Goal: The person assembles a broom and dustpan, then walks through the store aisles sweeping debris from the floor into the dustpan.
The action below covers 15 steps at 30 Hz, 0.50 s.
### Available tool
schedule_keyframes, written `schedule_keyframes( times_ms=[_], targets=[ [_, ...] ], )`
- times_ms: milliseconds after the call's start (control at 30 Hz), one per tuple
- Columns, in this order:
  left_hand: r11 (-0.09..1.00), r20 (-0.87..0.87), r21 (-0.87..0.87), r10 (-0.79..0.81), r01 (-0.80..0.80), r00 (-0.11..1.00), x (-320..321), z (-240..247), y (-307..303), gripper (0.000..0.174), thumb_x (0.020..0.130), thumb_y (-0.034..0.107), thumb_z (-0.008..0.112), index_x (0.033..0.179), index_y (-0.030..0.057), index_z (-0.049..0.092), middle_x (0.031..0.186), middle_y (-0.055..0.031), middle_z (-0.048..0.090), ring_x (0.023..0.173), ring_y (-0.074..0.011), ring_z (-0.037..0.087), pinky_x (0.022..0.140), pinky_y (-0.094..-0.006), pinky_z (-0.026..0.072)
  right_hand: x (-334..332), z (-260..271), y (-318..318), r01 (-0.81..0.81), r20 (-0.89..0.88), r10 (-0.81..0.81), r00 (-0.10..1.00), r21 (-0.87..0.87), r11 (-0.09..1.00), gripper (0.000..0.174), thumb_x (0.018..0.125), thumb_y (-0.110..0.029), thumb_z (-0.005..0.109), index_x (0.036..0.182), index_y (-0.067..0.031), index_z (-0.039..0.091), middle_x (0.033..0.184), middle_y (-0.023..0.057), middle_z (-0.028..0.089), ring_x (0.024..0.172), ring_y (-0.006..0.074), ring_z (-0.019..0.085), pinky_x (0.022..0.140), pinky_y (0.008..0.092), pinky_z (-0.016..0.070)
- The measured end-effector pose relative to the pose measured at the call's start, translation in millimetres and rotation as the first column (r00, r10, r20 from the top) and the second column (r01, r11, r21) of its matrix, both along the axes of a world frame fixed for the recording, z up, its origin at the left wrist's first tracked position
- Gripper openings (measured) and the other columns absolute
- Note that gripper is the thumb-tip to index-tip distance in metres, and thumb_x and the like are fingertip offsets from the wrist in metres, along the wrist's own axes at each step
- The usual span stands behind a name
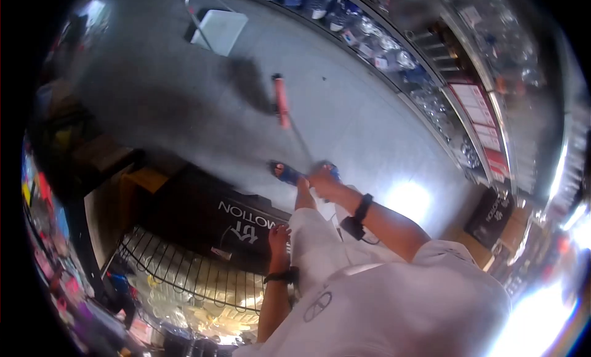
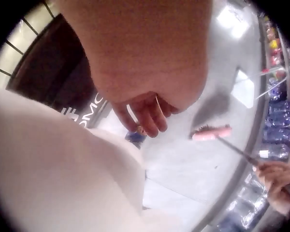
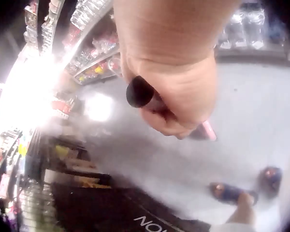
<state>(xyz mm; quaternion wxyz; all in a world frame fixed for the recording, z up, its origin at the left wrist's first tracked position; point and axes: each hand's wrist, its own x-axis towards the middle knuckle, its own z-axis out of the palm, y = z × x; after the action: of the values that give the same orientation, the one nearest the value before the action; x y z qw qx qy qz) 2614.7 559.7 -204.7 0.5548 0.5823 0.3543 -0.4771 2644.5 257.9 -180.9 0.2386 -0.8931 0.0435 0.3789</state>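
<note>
My right hand (image 1: 324, 182) grips the handle of a broom in front of my legs. The broom's pink head (image 1: 281, 103) with dark bristles is down on the grey floor, ahead of my feet. From the right wrist view, the rounded black end of the handle (image 3: 139, 92) sticks out of the curled fist (image 3: 181, 99). My left hand (image 1: 279, 241) hangs at my side near my thigh with nothing in it; its fingers (image 2: 157, 121) are loosely bent in the left wrist view. Farther ahead on the floor stands a white dustpan (image 1: 226, 32) with a long handle.
Shelves of plastic-wrapped goods (image 1: 381, 46) line one side of the aisle. Opposite are a dark box with white lettering (image 1: 209, 218) and a black wire basket (image 1: 184, 277) of pale packets. My sandalled feet (image 1: 286, 172) stand between them.
</note>
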Motion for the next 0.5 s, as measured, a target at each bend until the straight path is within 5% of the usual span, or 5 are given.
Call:
schedule_keyframes(
  times_ms=[67,133,167,300,500],
  targets=[
    [0.999,-0.027,0.047,0.006,-0.004,1.000,7.6,9.0,-6.8,0.027,0.088,0.018,0.053,0.111,0.0036,0.048,0.097,-0.0096,0.061,0.075,-0.0165,0.061,0.058,-0.0247,0.0468,-33.3,-52.4,-22.9,0.157,-0.089,-0.155,0.984,0.020,0.987,0.019,0.062,-0.002,0.062,0.080,-0.0073,0.063,0.072,0.0137,0.062,0.067,0.0230,0.061,0.050,0.0348,0.0459],
    [0.996,-0.021,0.074,0.055,-0.053,0.998,14.4,17.0,-8.7,0.026,0.088,0.018,0.052,0.110,0.0043,0.048,0.096,-0.0090,0.061,0.078,-0.0168,0.061,0.058,-0.0244,0.0464,24.7,24.1,-46.5,0.996,-0.536,-0.844,0.031,-0.057,0.073,0.020,0.068,0.002,0.058,0.085,-0.0060,0.063,0.074,0.0128,0.062,0.067,0.0186,0.060,0.049,0.0310,0.0434],
    [0.993,-0.010,0.085,0.077,-0.076,0.997,15.8,21.3,-7.0,0.026,0.088,0.018,0.052,0.110,0.0044,0.049,0.096,-0.0088,0.061,0.078,-0.0165,0.061,0.059,-0.0245,0.0464,31.0,10.5,-54.9,0.998,-0.469,-0.883,-0.024,-0.066,0.008,0.016,0.067,0.000,0.059,0.081,-0.0062,0.063,0.072,0.0127,0.062,0.067,0.0200,0.060,0.050,0.0324,0.0441],
    [0.987,0.076,0.067,0.144,-0.149,0.987,22.1,38.5,6.6,0.026,0.088,0.020,0.052,0.109,0.0051,0.049,0.095,-0.0074,0.061,0.079,-0.0150,0.060,0.061,-0.0246,0.0462,49.9,-130.5,-67.5,0.720,-0.054,-0.719,0.693,0.084,0.689,0.004,0.061,-0.008,0.063,0.065,-0.0067,0.062,0.067,0.0125,0.062,0.066,0.0255,0.062,0.054,0.0381,0.0470],
    [0.924,0.052,0.196,0.325,-0.329,0.944,20.4,39.7,8.4,0.027,0.085,0.020,0.054,0.108,0.0062,0.049,0.093,-0.0051,0.061,0.077,-0.0135,0.059,0.063,-0.0238,0.0458,197.6,-131.3,-29.4,0.115,0.262,-0.206,0.943,0.327,0.938,0.007,0.059,-0.008,0.061,0.063,-0.0135,0.061,0.064,0.0062,0.060,0.062,0.0222,0.060,0.053,0.0333,0.0454]
  ],
)
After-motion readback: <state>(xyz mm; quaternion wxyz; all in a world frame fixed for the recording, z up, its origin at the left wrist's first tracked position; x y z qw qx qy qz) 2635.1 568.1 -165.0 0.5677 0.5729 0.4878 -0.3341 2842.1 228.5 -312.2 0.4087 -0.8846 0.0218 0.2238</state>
